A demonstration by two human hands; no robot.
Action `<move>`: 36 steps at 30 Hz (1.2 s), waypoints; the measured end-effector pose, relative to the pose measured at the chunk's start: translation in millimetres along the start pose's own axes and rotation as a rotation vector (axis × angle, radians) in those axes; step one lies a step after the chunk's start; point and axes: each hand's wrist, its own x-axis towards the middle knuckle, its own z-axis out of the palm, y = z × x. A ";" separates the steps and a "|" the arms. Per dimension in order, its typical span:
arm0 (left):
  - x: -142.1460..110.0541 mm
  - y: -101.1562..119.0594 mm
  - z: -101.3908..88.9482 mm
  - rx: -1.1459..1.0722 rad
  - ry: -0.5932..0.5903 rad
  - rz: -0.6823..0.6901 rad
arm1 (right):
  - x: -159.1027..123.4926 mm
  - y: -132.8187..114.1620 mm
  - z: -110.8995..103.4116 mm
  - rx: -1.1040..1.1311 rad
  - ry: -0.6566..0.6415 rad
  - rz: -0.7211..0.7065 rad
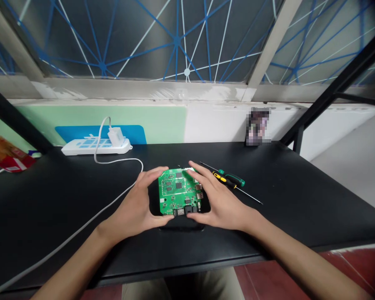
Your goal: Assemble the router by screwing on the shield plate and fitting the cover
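Note:
A green circuit board is held between my two hands, its chips and side ports facing up. My left hand grips its left side, thumb at the near edge and fingers at the far corner. On the right, my right hand grips it the same way, thumb by the black port at the near edge. Beneath the board lies a black, flat object, perhaps a case, mostly hidden; whether the two touch I cannot tell. Just beyond my right hand are a yellow-and-black screwdriver and a green-and-black screwdriver, lying crossed.
A white power strip with a plugged-in charger stands at the back left. Its white cable runs across the black table past my left arm. A red packet lies far left; a blurred upright object leans at the back right.

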 end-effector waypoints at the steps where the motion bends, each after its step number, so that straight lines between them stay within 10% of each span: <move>1: -0.2 -0.2 0.4 0.003 -0.001 -0.002 | 0.2 0.2 0.4 0.003 0.011 0.001; 36: 7.8 8.6 -2.5 0.296 -0.149 -0.114 | 1.0 1.5 9.8 -0.027 0.143 -0.017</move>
